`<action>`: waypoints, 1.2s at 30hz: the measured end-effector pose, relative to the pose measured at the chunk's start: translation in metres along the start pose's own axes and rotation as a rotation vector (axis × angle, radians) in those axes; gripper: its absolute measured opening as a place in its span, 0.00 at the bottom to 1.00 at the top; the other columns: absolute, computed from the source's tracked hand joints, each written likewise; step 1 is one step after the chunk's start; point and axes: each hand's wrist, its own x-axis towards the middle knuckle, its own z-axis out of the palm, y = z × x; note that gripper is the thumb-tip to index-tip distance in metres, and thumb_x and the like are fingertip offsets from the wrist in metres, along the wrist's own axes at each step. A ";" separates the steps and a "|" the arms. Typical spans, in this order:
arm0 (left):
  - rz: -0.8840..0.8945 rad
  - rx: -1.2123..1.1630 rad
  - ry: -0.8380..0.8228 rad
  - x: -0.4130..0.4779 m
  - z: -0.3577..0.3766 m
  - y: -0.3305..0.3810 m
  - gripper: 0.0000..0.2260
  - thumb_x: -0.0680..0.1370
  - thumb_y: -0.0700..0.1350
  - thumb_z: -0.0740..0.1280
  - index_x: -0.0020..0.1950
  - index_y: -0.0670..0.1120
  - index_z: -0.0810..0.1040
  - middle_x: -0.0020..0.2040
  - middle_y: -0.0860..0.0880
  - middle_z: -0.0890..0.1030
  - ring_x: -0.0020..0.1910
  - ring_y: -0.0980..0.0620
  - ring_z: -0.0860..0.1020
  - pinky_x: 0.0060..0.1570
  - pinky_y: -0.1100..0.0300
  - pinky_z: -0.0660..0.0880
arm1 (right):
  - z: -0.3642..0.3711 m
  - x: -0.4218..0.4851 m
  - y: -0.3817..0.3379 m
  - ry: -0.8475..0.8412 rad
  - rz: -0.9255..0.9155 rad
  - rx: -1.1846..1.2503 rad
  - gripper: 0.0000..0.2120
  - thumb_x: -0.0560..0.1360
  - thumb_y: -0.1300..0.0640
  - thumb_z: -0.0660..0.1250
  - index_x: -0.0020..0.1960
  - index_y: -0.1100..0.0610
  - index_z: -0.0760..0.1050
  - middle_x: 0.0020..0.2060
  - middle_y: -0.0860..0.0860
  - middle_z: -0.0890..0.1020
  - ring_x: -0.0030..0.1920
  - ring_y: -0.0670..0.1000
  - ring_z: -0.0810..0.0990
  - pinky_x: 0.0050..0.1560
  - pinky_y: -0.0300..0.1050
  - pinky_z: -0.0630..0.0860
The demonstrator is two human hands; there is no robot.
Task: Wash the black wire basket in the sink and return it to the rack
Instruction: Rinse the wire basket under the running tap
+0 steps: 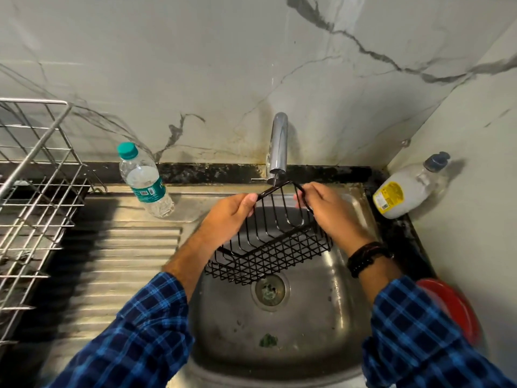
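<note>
The black wire basket [270, 247] hangs tilted over the steel sink [330, 298], its far rim right under the chrome tap [278, 145]. My left hand [228, 215] grips the basket's upper left rim. My right hand [330, 211] pinches the upper right rim wire. The basket's mesh bottom faces toward me, above the drain [270, 289]. I cannot tell whether water runs from the tap. The silver wire rack [33, 208] stands at the far left on the counter.
A plastic water bottle [145, 182] with a teal cap stands on the ribbed drainboard [117, 264] left of the sink. A soap bottle [408, 189] leans in the right corner. A red round object [450, 306] lies by my right sleeve. The marble wall is close behind.
</note>
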 end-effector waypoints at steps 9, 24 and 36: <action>0.067 0.324 -0.237 0.021 -0.004 0.049 0.21 0.83 0.61 0.56 0.41 0.50 0.78 0.27 0.54 0.71 0.24 0.57 0.69 0.31 0.60 0.67 | -0.006 0.000 -0.015 0.030 -0.367 -0.667 0.13 0.84 0.46 0.55 0.46 0.51 0.70 0.32 0.47 0.75 0.33 0.48 0.75 0.31 0.42 0.63; -0.068 -0.404 0.093 0.008 -0.045 -0.006 0.18 0.84 0.56 0.60 0.38 0.48 0.72 0.37 0.46 0.71 0.33 0.52 0.69 0.35 0.62 0.69 | -0.006 0.019 0.038 0.079 0.028 -0.166 0.22 0.83 0.45 0.58 0.34 0.54 0.72 0.34 0.52 0.80 0.39 0.54 0.80 0.37 0.45 0.68; 0.107 -0.382 -0.154 0.026 0.004 0.029 0.17 0.85 0.54 0.54 0.46 0.49 0.78 0.35 0.58 0.76 0.36 0.62 0.74 0.40 0.67 0.71 | 0.024 0.004 -0.026 0.039 -0.337 -0.357 0.16 0.85 0.48 0.55 0.44 0.53 0.74 0.35 0.49 0.79 0.35 0.49 0.77 0.35 0.46 0.69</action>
